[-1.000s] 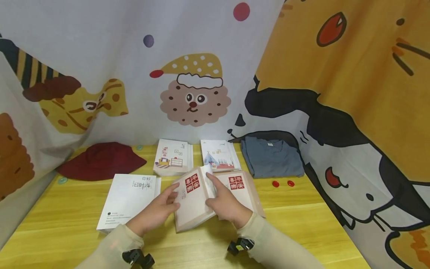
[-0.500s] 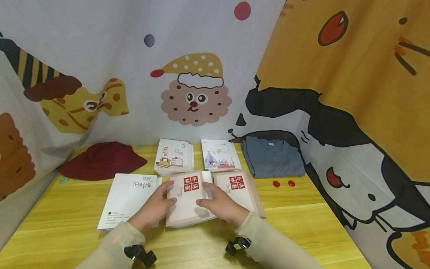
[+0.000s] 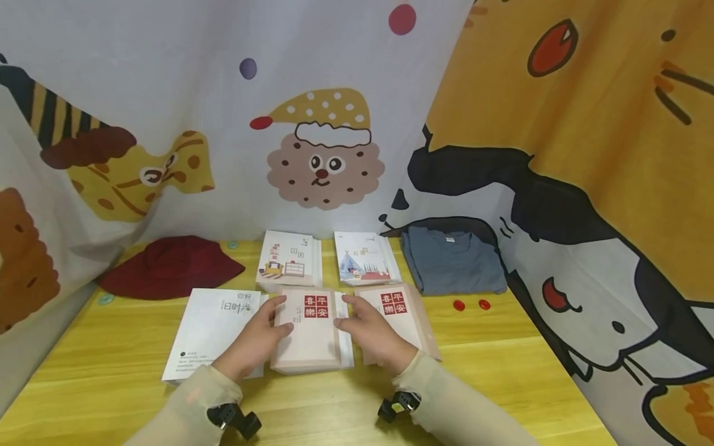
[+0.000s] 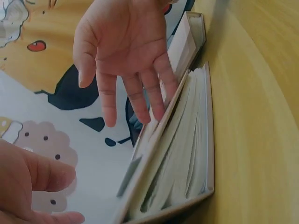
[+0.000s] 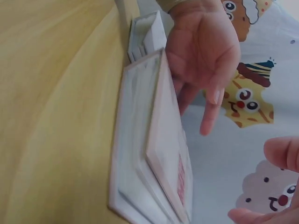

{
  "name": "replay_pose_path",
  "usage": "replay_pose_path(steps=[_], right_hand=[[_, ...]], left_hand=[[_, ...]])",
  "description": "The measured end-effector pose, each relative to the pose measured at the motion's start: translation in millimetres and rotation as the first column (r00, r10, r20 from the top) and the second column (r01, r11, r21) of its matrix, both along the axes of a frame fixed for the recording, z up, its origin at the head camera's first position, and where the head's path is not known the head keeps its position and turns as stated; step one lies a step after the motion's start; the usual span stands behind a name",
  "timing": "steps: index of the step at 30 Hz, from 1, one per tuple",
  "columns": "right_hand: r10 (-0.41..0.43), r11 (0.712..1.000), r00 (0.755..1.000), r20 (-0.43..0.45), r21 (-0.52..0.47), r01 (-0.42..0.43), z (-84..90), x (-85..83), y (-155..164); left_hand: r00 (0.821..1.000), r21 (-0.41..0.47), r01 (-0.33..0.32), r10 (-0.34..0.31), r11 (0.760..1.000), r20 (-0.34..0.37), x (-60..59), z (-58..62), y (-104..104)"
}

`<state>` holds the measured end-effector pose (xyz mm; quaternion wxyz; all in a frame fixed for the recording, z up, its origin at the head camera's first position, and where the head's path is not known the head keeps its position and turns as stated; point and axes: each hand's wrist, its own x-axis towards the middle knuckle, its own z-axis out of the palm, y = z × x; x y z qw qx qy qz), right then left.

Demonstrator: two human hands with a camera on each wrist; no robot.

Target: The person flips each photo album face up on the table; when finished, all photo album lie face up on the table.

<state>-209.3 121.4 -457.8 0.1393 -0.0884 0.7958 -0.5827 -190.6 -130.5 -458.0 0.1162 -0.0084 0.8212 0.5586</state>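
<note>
A thick beige book [image 3: 307,341] with a red four-character block on its cover lies on the table, its cover lifting at a slant over loosely fanned pages [image 4: 180,144] in the left wrist view. My left hand [image 3: 253,341] is at its left side, thumb and fingers apart. On the other side, my right hand [image 3: 379,334] is at the book's right edge, its fingers extended in the left wrist view. Neither hand grips the book. A matching beige book [image 3: 409,328] lies to the right, partly behind the right hand. Left of the middle book is a white book [image 3: 195,328], partly covered by the left hand.
Two illustrated white books [image 3: 287,254] stand side by side farther back. A dark red bucket hat [image 3: 173,266] is at back left, a folded grey-blue shirt [image 3: 452,263] at back right. Small red discs [image 3: 458,305] lie before the shirt. A printed curtain [image 3: 195,204] hangs behind the table.
The middle book, earlier tilted between both hands, has come down flat and squared to the left of its twin. Both hands have loosened from it.
</note>
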Motion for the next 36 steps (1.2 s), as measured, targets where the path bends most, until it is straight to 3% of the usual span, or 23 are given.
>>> replay_pose_path(steps=[5, 8, 14, 20, 22, 30, 36], right_hand=[[-0.018, 0.999, 1.000, -0.022, -0.042, 0.017, 4.1, -2.8, 15], [-0.046, 0.999, 0.998, -0.052, -0.007, 0.046, 8.2, -5.0, 28], [-0.106, 0.991, 0.989, -0.106, 0.076, 0.114, 20.2, -8.0, 57], [-0.138, 0.990, 0.990, 0.000, -0.040, 0.137, 29.4, -8.7, 87], [-0.146, 0.988, 0.989, -0.001, -0.040, 0.146, 31.9, -8.7, 97], [-0.170, 0.959, 0.985, -0.033, 0.223, 0.173, 30.2, -8.3, 129], [-0.150, 0.941, 0.989, -0.009, 0.307, 0.146, 21.7, -7.2, 143]], left_hand=[[0.995, -0.057, -0.019, 0.014, 0.998, -0.098, 5.9, 7.4, 4], [0.985, -0.061, -0.036, 0.025, 0.997, -0.169, 8.5, 13.9, 10], [0.978, 0.044, -0.006, 0.015, 0.999, -0.209, 5.9, 11.0, 32], [0.984, 0.166, 0.068, -0.038, 0.984, -0.176, 2.3, 1.4, 57], [0.986, 0.197, 0.094, -0.064, 0.976, -0.155, 1.8, -0.7, 66], [0.982, 0.268, 0.190, -0.186, 0.944, -0.040, -2.6, -7.4, 98], [0.971, 0.298, 0.218, -0.236, 0.930, 0.027, -4.3, -6.1, 112]])
